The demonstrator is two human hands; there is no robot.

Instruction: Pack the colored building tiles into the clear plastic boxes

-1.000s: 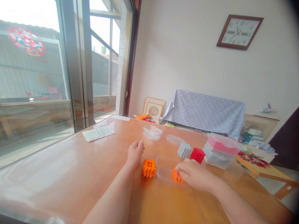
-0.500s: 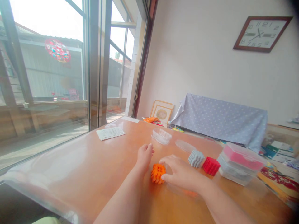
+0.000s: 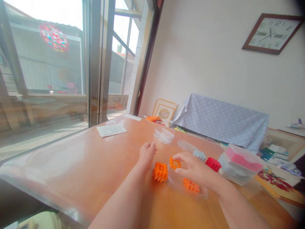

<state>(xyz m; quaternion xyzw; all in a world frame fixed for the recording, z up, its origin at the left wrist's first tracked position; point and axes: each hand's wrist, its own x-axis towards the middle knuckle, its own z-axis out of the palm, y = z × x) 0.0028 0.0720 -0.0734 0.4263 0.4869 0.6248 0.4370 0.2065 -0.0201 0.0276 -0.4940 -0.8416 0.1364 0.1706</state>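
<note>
Around the hands the table (image 3: 107, 168) carries a fair amount. Beyond them stand a clear tub (image 3: 164, 137) and, to its right, a flat clear lid (image 3: 186, 146). On the right, a grey stack (image 3: 199, 155) and a red stack (image 3: 213, 164) sit just beside two stacked clear boxes (image 3: 240, 162), the upper one showing pink. A paper (image 3: 111, 130) lies well apart on the left, with a white strip (image 3: 132, 117) at the far edge. The right hand (image 3: 178, 163) stands in the way of the grey stack (only its upper part shows).

That hand pinches one orange piece (image 3: 174, 163) between thumb and fingers, over a clear tray (image 3: 171, 181). In the tray lies an orange lattice (image 3: 191, 185); its layers are too blurred to count. One orange stack (image 3: 160, 172) stands on the table, just left of the tray. The left hand (image 3: 147, 154) is near it, fingers loosely curled; I cannot tell whether they hold anything. In all: one grey stack, one red, one orange, two boxes, one lid.
</note>
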